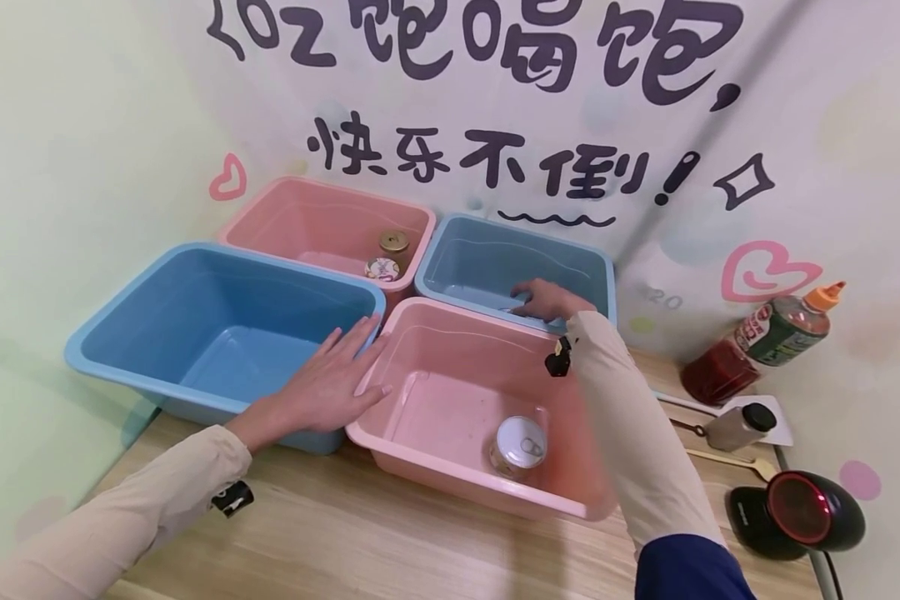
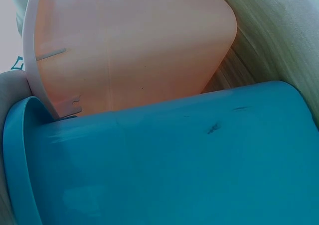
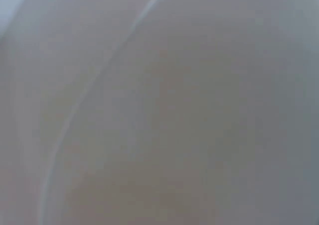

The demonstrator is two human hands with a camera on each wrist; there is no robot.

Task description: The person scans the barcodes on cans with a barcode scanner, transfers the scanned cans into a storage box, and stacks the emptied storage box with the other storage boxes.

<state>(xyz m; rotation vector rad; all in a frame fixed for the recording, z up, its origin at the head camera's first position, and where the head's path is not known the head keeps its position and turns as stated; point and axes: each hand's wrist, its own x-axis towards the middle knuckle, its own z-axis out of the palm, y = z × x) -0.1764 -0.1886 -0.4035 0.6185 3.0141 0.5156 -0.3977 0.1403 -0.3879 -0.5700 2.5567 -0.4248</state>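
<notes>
Four plastic bins stand together on a wooden table. My left hand lies flat with straight fingers where the large blue bin meets the near pink bin. The left wrist view shows the outer walls of that blue bin and the pink bin. A pull-tab can stands in the near pink bin. My right hand reaches over its far rim into the small blue bin; its fingertips are hidden. The right wrist view is a grey blur.
The far pink bin holds a gold-lidded jar and a small tin. At the right stand a sauce bottle, a black-capped bottle, gold cutlery and a barcode scanner. Walls close the back and left.
</notes>
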